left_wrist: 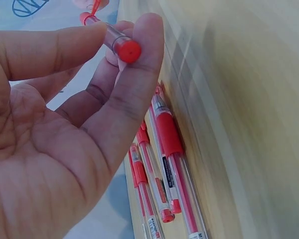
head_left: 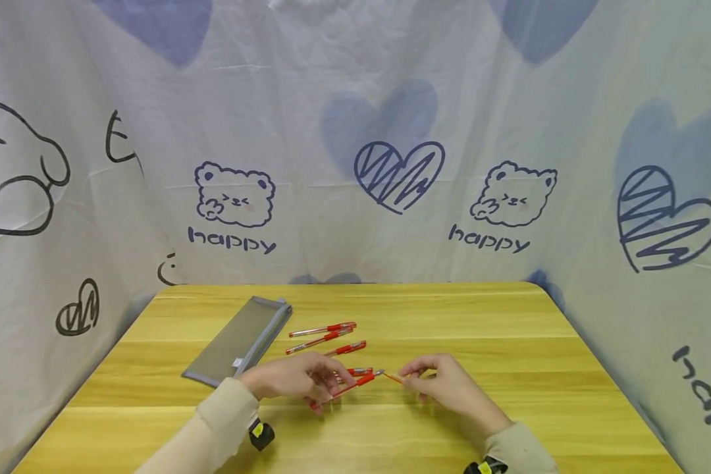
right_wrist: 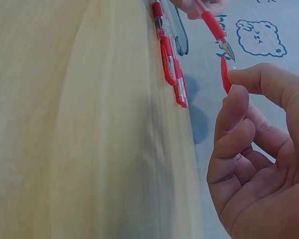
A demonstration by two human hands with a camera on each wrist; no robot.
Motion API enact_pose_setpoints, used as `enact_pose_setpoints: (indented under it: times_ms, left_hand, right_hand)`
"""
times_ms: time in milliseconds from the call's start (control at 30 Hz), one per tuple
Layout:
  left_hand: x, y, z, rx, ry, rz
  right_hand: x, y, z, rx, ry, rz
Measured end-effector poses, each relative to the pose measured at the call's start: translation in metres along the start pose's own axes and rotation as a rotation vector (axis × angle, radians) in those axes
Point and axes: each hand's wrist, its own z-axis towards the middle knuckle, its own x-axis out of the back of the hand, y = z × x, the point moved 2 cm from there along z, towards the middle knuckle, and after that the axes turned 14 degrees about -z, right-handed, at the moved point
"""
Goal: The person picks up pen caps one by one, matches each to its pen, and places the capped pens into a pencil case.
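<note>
My left hand (head_left: 299, 380) pinches the barrel of a red gel pen (head_left: 355, 384) between thumb and fingers. The pen is uncapped, and its metal tip points toward my right hand (head_left: 447, 383). In the left wrist view the pen's round red end plug (left_wrist: 128, 51) faces the camera. A small red cap (right_wrist: 225, 74) is pinched between the thumb and index finger of my right hand. Cap and pen tip are very near each other; in the right wrist view a slight gap shows between them. Several other red pens (head_left: 321, 341) lie on the table beyond the left hand.
A grey mesh zip pouch (head_left: 231, 339) lies flat at the left, behind the left wrist. The wooden table (head_left: 480, 322) ends at a white printed cloth (head_left: 314, 217) hanging at the back and both sides.
</note>
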Motion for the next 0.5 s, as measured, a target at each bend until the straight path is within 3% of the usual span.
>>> enact_pose_setpoints:
  times_ms: [500]
  left_hand:
    - [-0.004,0.002,0.0061,0.037,-0.04,-0.006]
  right_hand:
    - [0.0043,-0.007,-0.0041,0.037,-0.013,0.012]
